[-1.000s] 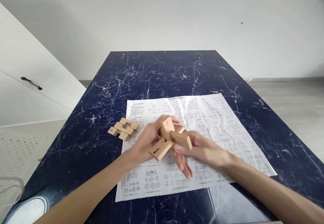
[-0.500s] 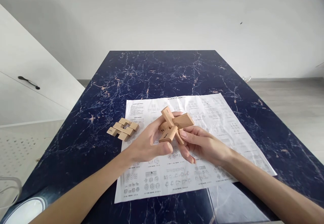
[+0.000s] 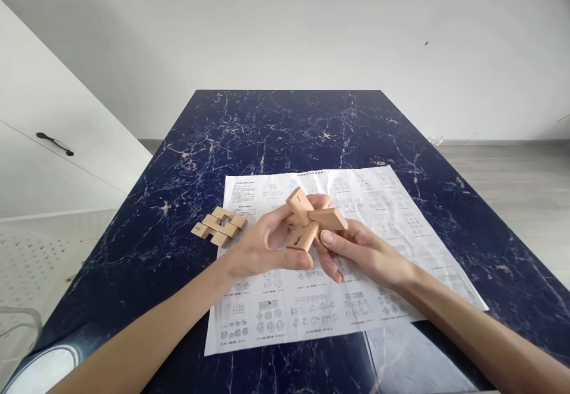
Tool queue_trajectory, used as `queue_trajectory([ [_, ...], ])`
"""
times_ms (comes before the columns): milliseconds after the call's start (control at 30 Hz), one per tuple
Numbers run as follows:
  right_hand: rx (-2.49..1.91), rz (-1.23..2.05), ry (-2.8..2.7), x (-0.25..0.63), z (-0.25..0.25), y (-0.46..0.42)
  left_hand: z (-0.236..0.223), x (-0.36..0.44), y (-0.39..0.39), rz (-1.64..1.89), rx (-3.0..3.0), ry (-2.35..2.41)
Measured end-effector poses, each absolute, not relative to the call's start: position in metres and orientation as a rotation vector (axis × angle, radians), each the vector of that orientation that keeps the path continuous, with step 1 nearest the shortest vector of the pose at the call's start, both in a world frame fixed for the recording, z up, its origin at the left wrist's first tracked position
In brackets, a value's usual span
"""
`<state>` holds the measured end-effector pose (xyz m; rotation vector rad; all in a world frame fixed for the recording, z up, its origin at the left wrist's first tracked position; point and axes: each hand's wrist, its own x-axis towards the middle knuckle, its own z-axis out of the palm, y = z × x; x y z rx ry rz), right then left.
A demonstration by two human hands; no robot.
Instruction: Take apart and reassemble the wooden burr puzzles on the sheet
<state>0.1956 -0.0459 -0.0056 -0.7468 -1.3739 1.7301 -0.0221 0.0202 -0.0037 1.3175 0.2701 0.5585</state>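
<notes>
Above a printed sheet, both hands hold a wooden interlocking puzzle (image 3: 307, 221) whose rounded-end bars cross one another; dark marks show on several of the bars. My left hand (image 3: 262, 248) grips it from the left, the thumb along the lower bar and fingers behind. From the right, my right hand (image 3: 365, 251) pinches it, its thumb pressed near the lower right bar. Some fingertips are hidden behind the wood. Left of the hands lies a second puzzle of square wooden blocks (image 3: 218, 226), flat and partly over the sheet's left edge.
The creased white sheet (image 3: 392, 204) with small printed diagrams lies on a dark blue marble-patterned table (image 3: 276, 126). A white cabinet (image 3: 53, 97) with a black handle is at the left. A round white object (image 3: 44, 370) shows at the lower left, and a pale wall stands behind.
The puzzle has turned in my hands: its right bar now shows edge-on, where its broad face showed before. The bars sit closer together. The block puzzle has stayed in place.
</notes>
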Motion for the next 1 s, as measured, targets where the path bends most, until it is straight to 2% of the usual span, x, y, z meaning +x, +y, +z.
queue_trajectory([
  [400, -1.011, 1.377, -1.158, 0.212, -0.006, -0.039, -0.007, -0.017, 0.019, 0.69, 1.223, 0.484],
  [500, -1.145, 1.178, -1.07, 0.225, -0.007, -0.029, -0.008, -0.017, 0.018, 0.722, 1.195, 0.551],
  [700, -1.583, 0.563, -1.101, 0.263, -0.016, -0.008, -0.007, -0.017, 0.017, 0.719, 1.21, 0.618],
  [867, -1.792, 0.286, -1.076, 0.288, -0.026, -0.002, -0.004, -0.018, 0.015, 0.707, 1.275, 0.647],
  [1000, -1.865, 0.195, -1.082, 0.294, -0.029, -0.004, -0.001, -0.017, 0.014, 0.699, 1.294, 0.641],
])
